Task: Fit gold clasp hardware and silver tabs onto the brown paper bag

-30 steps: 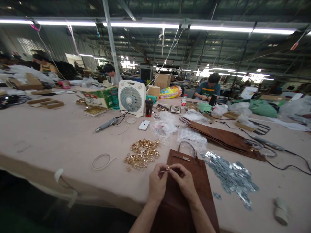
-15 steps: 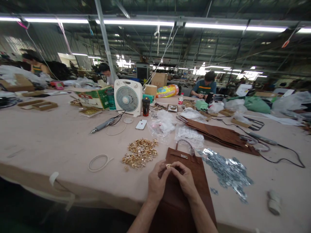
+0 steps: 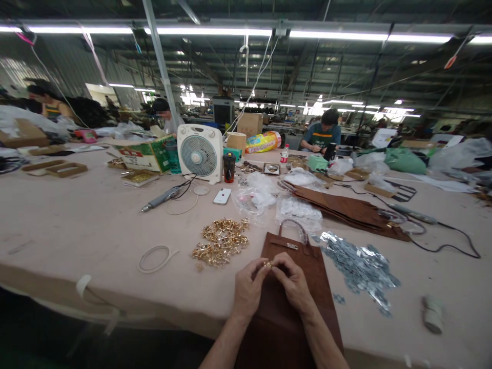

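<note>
Above a brown leather bag (image 3: pixel 319 279), my left hand (image 3: pixel 249 287) and my right hand (image 3: pixel 292 282) meet fingertip to fingertip. Both pinch a small gold metal piece (image 3: pixel 268 264); its exact shape is too small to tell. The bag lies flat, its handle and metal clasp pointing away from me, its lower part between my forearms. A pile of gold fasteners (image 3: pixel 221 243) sits left of the bag. To its right spreads a heap of flat silver metal pieces (image 3: pixel 357 266).
Farther back are a white fan (image 3: pixel 200 154), a dark cup (image 3: pixel 229 168), a phone (image 3: pixel 222 196) and an electric screwdriver (image 3: pixel 159 199). Stacked brown leather pieces (image 3: pixel 346 210) and plastic bags lie at centre right. A roll (image 3: pixel 432 314) stands at the right. A person (image 3: pixel 323 134) sits across.
The view has shifted slightly. The gold piece between my fingertips looks turned a little, and my hands stay together over the bag.
</note>
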A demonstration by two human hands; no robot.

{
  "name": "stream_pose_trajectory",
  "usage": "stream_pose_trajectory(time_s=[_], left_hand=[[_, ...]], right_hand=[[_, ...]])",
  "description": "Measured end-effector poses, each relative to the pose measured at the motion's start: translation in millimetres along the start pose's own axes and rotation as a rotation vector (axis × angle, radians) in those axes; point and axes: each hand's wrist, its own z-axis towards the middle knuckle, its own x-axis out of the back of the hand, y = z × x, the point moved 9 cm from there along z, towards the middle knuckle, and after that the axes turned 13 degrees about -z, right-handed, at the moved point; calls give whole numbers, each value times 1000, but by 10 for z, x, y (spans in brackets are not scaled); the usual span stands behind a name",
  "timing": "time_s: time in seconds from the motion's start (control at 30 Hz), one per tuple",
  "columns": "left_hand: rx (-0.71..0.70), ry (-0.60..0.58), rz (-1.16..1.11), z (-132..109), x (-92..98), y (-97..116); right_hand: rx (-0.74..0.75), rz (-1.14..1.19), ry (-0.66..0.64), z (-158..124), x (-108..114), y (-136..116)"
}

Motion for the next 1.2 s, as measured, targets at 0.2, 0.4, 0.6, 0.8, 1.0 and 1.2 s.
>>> stream_pose_trajectory(time_s=[0.2,0.4,0.6,0.8,1.0,1.2], left_hand=[[-50,-33,-8,-18,-45,88],[-98,-71,23,-26,-82,138],[-135,-88,42,-39,-114,178],[-151,-118,70,-39,-151,176],[-90,-119,54,-37,-149,92],[35,-60,21,-14,-92,-32]], right_hand=[[-100,85,-12,-8,-17,74],[-108,35,0,12,-18,113],[-93,-6,16,5,0,106],[-119,-16,7,6,-3,121],[-143,-22,-10,11,-14,173],[-197,-68,0,5,-48,264]])
